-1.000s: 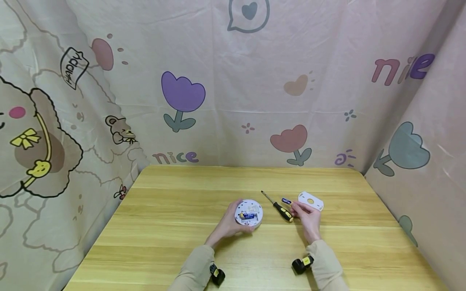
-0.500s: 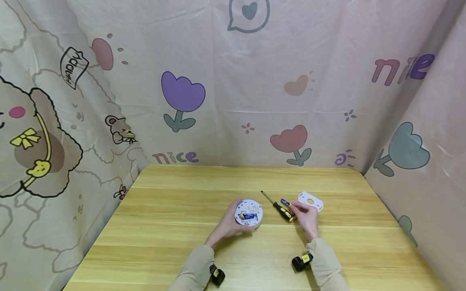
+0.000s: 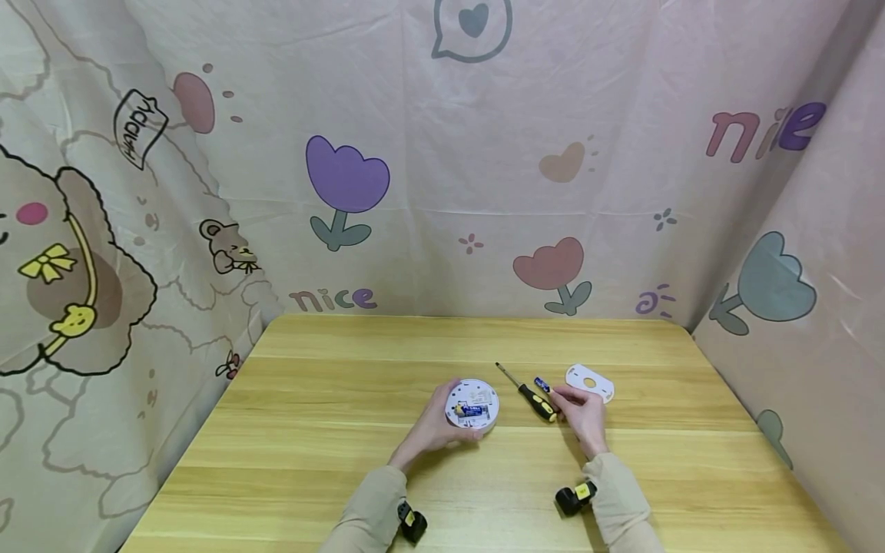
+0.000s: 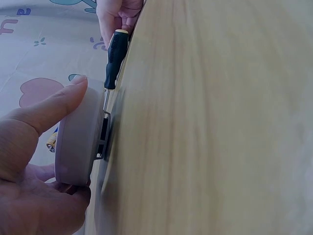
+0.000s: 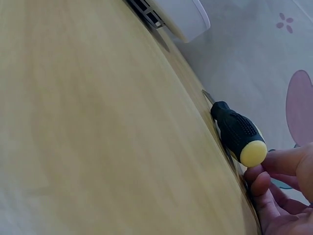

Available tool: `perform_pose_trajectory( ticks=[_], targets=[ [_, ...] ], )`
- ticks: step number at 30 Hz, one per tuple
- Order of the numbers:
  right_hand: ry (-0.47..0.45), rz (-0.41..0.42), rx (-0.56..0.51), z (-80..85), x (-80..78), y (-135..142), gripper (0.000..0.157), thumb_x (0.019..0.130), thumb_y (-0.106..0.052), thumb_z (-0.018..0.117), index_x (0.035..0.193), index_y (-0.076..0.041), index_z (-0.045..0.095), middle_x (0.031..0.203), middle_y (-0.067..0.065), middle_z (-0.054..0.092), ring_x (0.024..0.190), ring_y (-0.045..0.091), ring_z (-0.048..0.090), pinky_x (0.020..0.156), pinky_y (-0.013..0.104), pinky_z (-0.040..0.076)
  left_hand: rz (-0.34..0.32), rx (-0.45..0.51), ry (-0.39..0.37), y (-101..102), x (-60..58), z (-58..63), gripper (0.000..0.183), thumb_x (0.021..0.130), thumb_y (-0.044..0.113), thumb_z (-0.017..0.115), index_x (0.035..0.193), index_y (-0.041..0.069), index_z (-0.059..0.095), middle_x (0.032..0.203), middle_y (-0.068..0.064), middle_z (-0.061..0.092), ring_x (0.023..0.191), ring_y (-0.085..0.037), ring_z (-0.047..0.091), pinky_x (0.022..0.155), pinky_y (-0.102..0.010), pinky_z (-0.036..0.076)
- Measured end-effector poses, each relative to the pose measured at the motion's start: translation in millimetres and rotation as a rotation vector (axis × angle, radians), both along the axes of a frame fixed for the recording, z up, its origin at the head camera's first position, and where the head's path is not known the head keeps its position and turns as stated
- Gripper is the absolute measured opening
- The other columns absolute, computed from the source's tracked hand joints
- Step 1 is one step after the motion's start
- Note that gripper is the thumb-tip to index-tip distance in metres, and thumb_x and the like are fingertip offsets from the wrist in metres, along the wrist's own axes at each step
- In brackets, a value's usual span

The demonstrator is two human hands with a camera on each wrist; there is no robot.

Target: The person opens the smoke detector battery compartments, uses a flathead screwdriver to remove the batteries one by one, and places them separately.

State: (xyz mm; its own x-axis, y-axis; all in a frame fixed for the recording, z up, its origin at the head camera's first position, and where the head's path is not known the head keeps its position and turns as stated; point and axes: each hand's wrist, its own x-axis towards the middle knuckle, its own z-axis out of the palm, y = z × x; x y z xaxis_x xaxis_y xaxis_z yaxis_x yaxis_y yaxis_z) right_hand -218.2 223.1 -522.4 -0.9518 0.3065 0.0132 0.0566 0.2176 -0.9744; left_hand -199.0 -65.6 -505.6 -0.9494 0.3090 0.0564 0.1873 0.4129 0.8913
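In the head view my left hand [image 3: 437, 421] grips the rim of a round white smoke alarm [image 3: 478, 394], its back facing up. A blue battery [image 3: 473, 411] lies in the recess of that back. The left wrist view shows my thumb across the alarm's side wall [image 4: 78, 142], with a slotted grille below it. To the right, my right hand [image 3: 584, 415] pinches a second blue battery [image 3: 542, 383] by one end. A screwdriver [image 3: 538, 403] with a black and yellow handle lies on the table, right beside the right fingertips; in the right wrist view its handle [image 5: 237, 129] overlaps the held battery's place.
Just beyond my right hand lies a white oval mounting plate [image 3: 590, 382] with a hole in its middle. The wooden table [image 3: 359, 361] ends at a printed cloth [image 3: 442, 261] hung behind and along both sides. A black camera [image 3: 572, 500] sits on the right wrist.
My right hand has shifted slightly to the left and the battery in it has turned a little, now slanting more steeply. The left hand and the smoke alarm have stayed in place.
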Motion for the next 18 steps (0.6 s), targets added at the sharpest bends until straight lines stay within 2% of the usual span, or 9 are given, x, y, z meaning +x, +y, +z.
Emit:
perform_pose_trajectory(
  ticks=[9,18],
  targets=[
    [-0.014,-0.006,0.011,-2.0,0.8,0.2,0.028,0.088,-0.003,0.074,0.112,0.009,0.070,0.080,0.003,0.077,0.058,-0.001,0.061,0.054,0.016,0.054,0.002,-0.009,0.006,-0.2,0.6,1.2,0.111,0.067,0.015,0.092,0.155,-0.002,0.027,0.154,-0.030,0.037,0.140,-0.050,0.039,0.116,-0.071,0.030],
    [-0.020,-0.011,0.016,-2.7,-0.5,-0.2,0.027,0.087,-0.001,0.074,0.111,0.011,0.070,0.078,0.004,0.077,0.056,0.001,0.060,0.052,0.016,0.053,-0.010,0.004,0.017,-0.6,0.8,0.5,0.111,0.067,0.015,0.092,0.154,-0.003,0.027,0.153,-0.031,0.038,0.139,-0.051,0.041,0.116,-0.071,0.031]
  ],
)
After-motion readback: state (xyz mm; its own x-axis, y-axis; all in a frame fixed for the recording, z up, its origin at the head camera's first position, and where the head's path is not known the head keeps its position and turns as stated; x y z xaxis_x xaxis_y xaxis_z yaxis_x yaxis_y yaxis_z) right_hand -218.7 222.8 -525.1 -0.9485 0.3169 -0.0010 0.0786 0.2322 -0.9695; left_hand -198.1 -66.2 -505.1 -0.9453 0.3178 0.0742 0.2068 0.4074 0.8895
